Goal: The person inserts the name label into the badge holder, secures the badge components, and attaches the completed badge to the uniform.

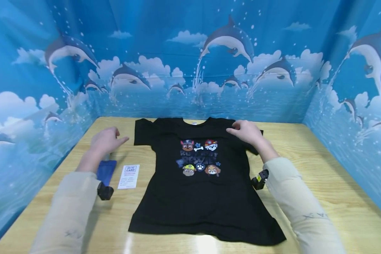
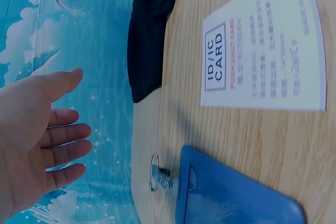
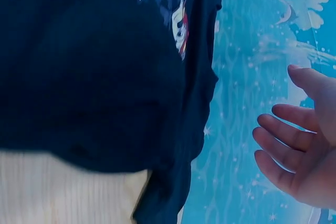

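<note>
nearest are two pale cloth sleeves (image 1: 68, 208), cut off below, each with one small black wrist camera (image 1: 105, 192). between them one black fabric t-shirt (image 1: 203, 201) lies spread on the wood-grained table (image 1: 298, 155); four cartoon dog heads (image 1: 188, 146) ring blurred lettering (image 1: 198, 157). left of it lie one white rectangular card (image 1: 128, 176) and one blue holder (image 1: 106, 173), partly hidden by the left arm, with one metal clip (image 2: 165, 183) at its end. the left hand (image 1: 107, 139) hovers nearby, the right hand (image 1: 246, 131) above the right shirt sleeve; both have loosely bent fingers, thumbs wide. behind hangs dolphin-printed curtain (image 1: 165, 102).
</note>
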`<state>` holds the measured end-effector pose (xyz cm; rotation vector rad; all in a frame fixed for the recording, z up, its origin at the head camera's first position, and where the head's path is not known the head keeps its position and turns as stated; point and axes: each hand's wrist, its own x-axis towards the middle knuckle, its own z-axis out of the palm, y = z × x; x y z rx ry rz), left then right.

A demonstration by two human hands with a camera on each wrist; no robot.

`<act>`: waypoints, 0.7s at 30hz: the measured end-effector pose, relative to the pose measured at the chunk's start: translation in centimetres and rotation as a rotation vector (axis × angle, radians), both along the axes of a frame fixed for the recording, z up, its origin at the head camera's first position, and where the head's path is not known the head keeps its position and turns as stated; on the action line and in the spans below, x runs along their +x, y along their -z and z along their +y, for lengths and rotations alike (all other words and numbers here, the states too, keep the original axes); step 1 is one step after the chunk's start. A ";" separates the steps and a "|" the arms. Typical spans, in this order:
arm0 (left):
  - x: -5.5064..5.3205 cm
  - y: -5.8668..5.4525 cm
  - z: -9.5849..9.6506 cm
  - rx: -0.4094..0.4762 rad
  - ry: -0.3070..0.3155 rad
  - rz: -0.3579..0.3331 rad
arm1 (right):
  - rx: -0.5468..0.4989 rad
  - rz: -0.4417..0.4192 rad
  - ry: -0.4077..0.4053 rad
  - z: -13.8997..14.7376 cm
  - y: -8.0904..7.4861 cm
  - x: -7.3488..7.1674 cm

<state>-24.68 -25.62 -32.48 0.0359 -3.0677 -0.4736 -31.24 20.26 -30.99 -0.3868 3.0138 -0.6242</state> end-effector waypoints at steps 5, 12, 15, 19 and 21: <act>0.8 -0.2 -0.9 0.011 -0.014 -0.037 | -0.027 -0.034 -0.037 -1.3 0.1 0.0; 1.5 -0.1 -1.9 0.077 -0.019 -0.076 | -0.045 -0.055 -0.101 -2.8 0.2 0.0; 1.9 0.0 -2.7 0.113 -0.009 -0.090 | -0.050 -0.056 -0.133 -3.5 0.1 0.1; 2.4 0.3 -3.8 0.139 0.001 -0.122 | -0.068 -0.062 -0.156 -4.4 0.1 0.0; 2.6 0.5 -4.4 0.144 0.019 -0.134 | -0.081 -0.069 -0.164 -4.8 0.1 0.0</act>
